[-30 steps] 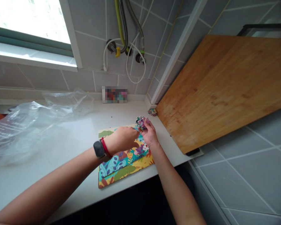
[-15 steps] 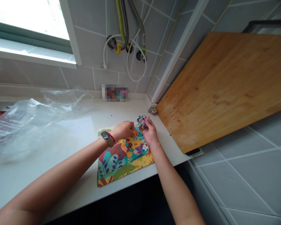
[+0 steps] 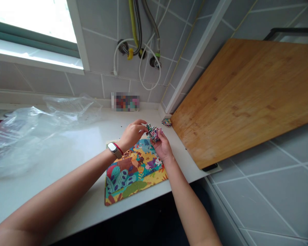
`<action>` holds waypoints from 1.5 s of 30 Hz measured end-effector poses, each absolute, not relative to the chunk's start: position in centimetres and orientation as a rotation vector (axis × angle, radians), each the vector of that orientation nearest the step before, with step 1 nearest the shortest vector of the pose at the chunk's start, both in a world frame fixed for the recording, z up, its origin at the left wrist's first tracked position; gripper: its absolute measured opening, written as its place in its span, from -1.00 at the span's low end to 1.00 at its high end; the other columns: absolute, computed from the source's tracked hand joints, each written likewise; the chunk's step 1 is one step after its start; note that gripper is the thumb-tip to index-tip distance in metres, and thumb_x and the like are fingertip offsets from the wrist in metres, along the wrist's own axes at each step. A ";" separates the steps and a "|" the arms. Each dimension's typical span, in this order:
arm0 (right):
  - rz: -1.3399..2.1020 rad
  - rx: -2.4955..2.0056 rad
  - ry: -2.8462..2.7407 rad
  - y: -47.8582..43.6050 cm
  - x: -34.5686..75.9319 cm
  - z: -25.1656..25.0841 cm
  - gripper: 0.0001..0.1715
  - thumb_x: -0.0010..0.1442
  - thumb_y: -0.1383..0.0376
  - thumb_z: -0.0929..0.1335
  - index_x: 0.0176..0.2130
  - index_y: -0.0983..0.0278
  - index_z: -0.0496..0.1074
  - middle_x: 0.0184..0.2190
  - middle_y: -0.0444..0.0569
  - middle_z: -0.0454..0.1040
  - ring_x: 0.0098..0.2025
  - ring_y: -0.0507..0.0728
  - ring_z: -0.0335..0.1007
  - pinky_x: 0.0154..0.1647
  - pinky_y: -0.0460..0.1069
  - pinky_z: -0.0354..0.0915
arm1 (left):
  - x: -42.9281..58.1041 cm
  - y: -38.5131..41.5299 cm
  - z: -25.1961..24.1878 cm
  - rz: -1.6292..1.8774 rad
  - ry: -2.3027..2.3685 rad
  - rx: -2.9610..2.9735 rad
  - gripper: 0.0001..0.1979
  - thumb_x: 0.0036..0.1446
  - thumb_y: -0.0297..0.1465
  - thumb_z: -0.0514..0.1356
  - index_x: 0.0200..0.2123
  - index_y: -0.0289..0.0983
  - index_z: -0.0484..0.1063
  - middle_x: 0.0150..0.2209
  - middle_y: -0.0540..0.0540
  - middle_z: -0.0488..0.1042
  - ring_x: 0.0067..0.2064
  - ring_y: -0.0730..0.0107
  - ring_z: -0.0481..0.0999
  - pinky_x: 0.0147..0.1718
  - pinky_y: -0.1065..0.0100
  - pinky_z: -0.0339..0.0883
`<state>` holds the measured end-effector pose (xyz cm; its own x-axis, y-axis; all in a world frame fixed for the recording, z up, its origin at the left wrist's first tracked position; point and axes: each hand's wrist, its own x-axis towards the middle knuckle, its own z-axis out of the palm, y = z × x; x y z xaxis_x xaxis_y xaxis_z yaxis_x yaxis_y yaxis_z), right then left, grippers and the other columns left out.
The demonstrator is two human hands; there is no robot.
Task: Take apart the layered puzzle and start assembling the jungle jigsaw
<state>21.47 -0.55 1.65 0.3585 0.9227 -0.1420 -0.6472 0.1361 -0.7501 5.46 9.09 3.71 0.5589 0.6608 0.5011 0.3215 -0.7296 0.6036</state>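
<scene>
When scanning from the left, saw first a crumpled bag [image 3: 33, 128] spread across the table [image 3: 77, 143], presumably shoved aside to free working room. Noted next a watch [image 3: 112, 147] on the left wrist, then a box [image 3: 125, 102] set upright against the wall [image 3: 108, 84], likely propped there to face the worker. Found the puzzle [image 3: 136, 167] lying flat near the table's front edge, apparently for easy reach, one far corner partly hidden by the left hand [image 3: 133, 132]. Saw that hand with fingers bent and narrowed at the left side of some loose pieces [image 3: 153, 132]; could not tell whether pinching one. Saw those pieces bunched in the right hand [image 3: 163, 147], thumb pressed on, likely to stop slipping while leaving one end open. Spotted a pile [image 3: 166, 122] of more pieces in the back corner, seemingly tucked out of the way, just beside a tilted board [image 3: 246, 106], probably leaned for storage.
</scene>
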 end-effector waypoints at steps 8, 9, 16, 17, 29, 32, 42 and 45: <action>1.201 -0.812 -0.442 -0.4 21.5 1.1 -0.81 0.13 0.28 0.56 -0.24 0.19 0.54 -0.27 -0.18 0.63 -0.25 0.02 0.53 -0.29 -0.10 0.48 | 6.0 8.3 3.9 0.909 0.829 2.216 -0.74 0.19 -0.55 0.12 -0.15 -0.20 0.55 -0.25 -0.03 0.67 -0.24 0.32 0.65 -0.17 0.36 0.46; 1.205 -0.805 -0.448 -0.4 21.5 1.0 -0.80 0.12 0.28 0.56 -0.24 0.18 0.55 -0.26 -0.18 0.63 -0.23 0.03 0.54 -0.26 -0.08 0.49 | 6.0 8.0 4.0 0.905 0.821 2.190 -0.70 0.19 -0.55 0.10 -0.06 -0.20 0.50 -0.24 -0.02 0.68 -0.26 0.33 0.65 -0.18 0.35 0.46; 1.042 -0.819 -0.345 -0.1 22.4 1.2 -0.81 0.13 0.26 0.54 -0.23 0.17 0.54 -0.24 -0.15 0.63 -0.24 0.05 0.52 -0.27 -0.06 0.44 | 6.1 6.7 4.1 0.838 0.791 2.235 -0.45 0.26 -0.40 0.15 0.29 -0.24 0.16 0.16 -0.26 0.51 -0.01 0.22 0.61 -0.02 0.19 0.47; 1.007 -0.820 -0.315 -0.1 22.6 1.1 -0.81 0.12 0.26 0.54 -0.23 0.17 0.53 -0.23 -0.15 0.63 -0.24 0.04 0.51 -0.28 -0.07 0.43 | 6.2 6.5 4.0 0.765 0.801 2.271 -0.46 0.27 -0.35 0.16 0.29 -0.25 0.18 0.18 -0.29 0.49 0.03 0.17 0.60 0.02 0.16 0.46; 0.904 -0.835 -0.231 0.0 23.9 0.8 -0.75 0.09 0.22 0.54 -0.22 0.15 0.49 -0.23 -0.18 0.60 -0.30 0.01 0.44 -0.31 -0.08 0.37 | 7.6 0.4 1.1 0.197 0.592 2.673 0.03 0.13 0.15 0.26 0.47 -0.30 0.03 0.47 -0.47 0.06 0.48 -0.39 -0.01 0.35 -0.32 -0.11; 0.872 -0.798 -0.176 0.0 24.5 1.2 -0.78 0.12 0.24 0.52 -0.19 0.14 0.51 -0.20 -0.17 0.61 -0.30 0.01 0.44 -0.33 -0.09 0.37 | 7.6 0.6 1.6 0.299 0.596 2.660 -0.25 0.21 -0.02 0.29 0.36 -0.21 0.24 0.35 -0.33 0.30 0.41 -0.26 0.16 0.32 -0.24 0.04; 0.833 -0.817 -0.178 0.1 25.4 0.8 -0.78 0.15 0.20 0.51 -0.16 0.12 0.53 -0.15 -0.15 0.63 -0.31 0.00 0.45 -0.37 -0.10 0.37 | 7.8 1.5 2.2 0.414 0.585 2.462 -0.50 0.07 -0.35 0.44 0.09 -0.15 0.47 0.12 -0.19 0.41 0.13 0.03 0.46 0.15 0.06 0.37; 0.843 -0.843 -0.220 0.3 25.5 0.5 -0.75 0.13 0.17 0.52 -0.16 0.10 0.52 -0.19 -0.19 0.61 -0.33 -0.01 0.45 -0.37 -0.10 0.38 | 7.9 1.5 2.0 0.488 0.487 2.370 -0.51 0.04 -0.47 0.42 0.06 -0.14 0.50 0.13 -0.18 0.38 0.15 0.08 0.46 0.17 0.13 0.39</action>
<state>25.47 0.29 0.46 0.6644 0.7334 -0.1439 -0.5692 0.3717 -0.7334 7.94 1.45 2.02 0.8608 0.4611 0.2154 0.2144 -0.7125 0.6682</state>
